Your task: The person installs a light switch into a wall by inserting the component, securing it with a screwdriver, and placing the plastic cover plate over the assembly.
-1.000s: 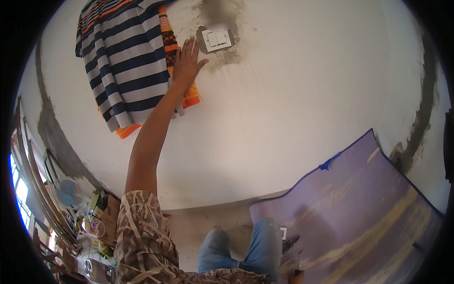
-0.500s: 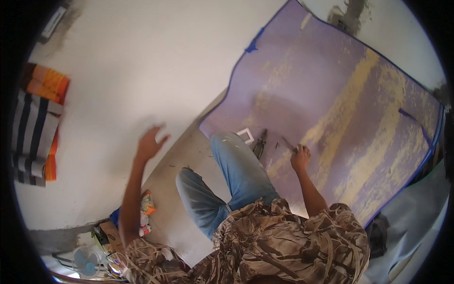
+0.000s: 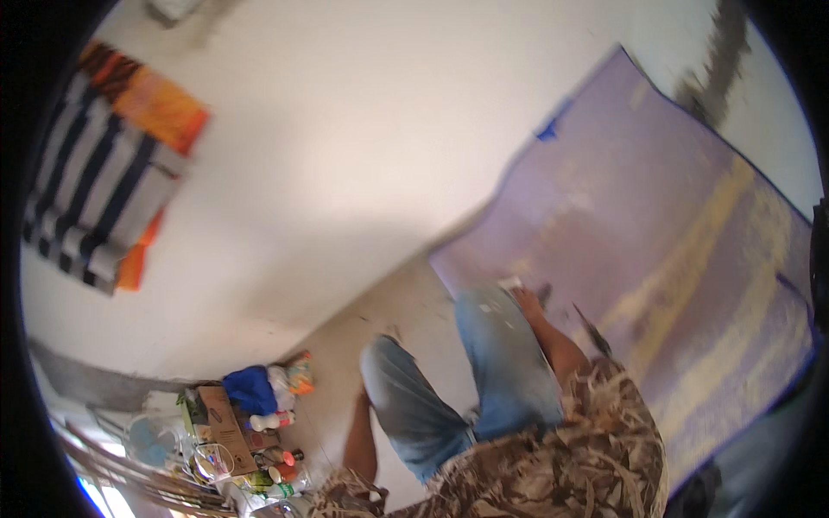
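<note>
My right hand [image 3: 525, 304] reaches past my right knee to a small white square frame [image 3: 510, 282], mostly hidden behind knee and hand. Motion blurs its fingers, so I cannot make out whether they grip the frame. Close beside the hand are dark-handled pliers [image 3: 544, 293], partly covered. A slim pointed tool with a dark handle [image 3: 594, 332] lies on the purple mat [image 3: 596, 198], apart from the hand. My left forearm [image 3: 361, 440] comes up beside my left knee; the left hand is hidden behind that leg.
A white wall [image 3: 328, 129] rises along the left, with a striped grey and orange cloth [image 3: 112, 181] hanging on it. At lower left stand a cardboard box [image 3: 220, 423], a blue bag [image 3: 250, 390], bottles and packets. Bare floor [image 3: 414, 302] shows between wall and mat.
My right hand has let go of the slim tool and moved left to the white frame. My left hand has dropped from beside the wall to behind my knee. The view has shifted.
</note>
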Demonstrator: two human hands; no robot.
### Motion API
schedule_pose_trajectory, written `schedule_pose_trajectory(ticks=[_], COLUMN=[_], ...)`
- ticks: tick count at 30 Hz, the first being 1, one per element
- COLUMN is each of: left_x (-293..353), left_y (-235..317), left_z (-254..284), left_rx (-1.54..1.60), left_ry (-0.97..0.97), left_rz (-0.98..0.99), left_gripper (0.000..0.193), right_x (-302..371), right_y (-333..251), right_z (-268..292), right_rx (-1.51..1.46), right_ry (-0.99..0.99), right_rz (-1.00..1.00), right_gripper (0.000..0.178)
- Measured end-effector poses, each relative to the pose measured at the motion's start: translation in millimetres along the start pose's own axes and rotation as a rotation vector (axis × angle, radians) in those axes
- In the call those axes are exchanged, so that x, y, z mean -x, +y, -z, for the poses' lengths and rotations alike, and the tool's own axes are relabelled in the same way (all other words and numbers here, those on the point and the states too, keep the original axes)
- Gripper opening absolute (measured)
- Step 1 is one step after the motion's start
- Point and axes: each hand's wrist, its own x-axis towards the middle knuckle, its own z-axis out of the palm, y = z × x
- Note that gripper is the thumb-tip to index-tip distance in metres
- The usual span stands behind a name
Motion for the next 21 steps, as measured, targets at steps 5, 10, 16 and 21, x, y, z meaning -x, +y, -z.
schedule_pose_trajectory(ticks=[5, 10, 16, 21], left_x=[-10, -13, 48, 268], left_y=[-142, -221, 9, 210], left_z=[-19, -2, 38, -227], left_rx=[0.198, 0.283, 0.037, -0.466], left_ry=[0.176, 0.333, 0.320, 0.144], left_rz=[0.040, 0.098, -0.715, -1.361], left_gripper=[0.087, 0.085, 0.078, 0.051], right_x=[-33, -56, -58, -49], right_y=[-31, -55, -170, -239], right_z=[59, 232, 409, 476], right_rx=[-0.011, -0.788, -1.162, -1.014], right_ry=[0.029, 0.466, 0.256, 0.080], right_rz=[-0.236, -0.187, 0.131, 0.397], right_gripper=[0.041, 0.033, 0.029, 0.029])
